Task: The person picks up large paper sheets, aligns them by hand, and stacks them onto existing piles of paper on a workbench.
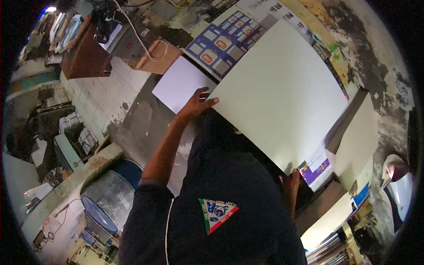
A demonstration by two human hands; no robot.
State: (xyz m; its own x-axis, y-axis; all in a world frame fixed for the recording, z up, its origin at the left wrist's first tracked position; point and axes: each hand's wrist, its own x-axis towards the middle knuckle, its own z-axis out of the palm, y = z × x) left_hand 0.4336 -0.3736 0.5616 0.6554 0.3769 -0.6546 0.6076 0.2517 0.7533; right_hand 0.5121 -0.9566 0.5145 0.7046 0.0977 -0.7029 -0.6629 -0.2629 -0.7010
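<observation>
Gripping the white sheet (pixel 280 99), one corner forward, its long axis unclear, are left fingers (pixel 213 102) and right fingers (pixel 294 178).

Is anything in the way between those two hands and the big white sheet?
Nothing visible stands between them. The left hand is right at the left corner of the large white sheet, and the right hand is at its near corner.

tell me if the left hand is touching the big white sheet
Touching. The head view shows the left hand at the big white sheet's left corner, its thumb lying over the edge with no visible gap.
</observation>
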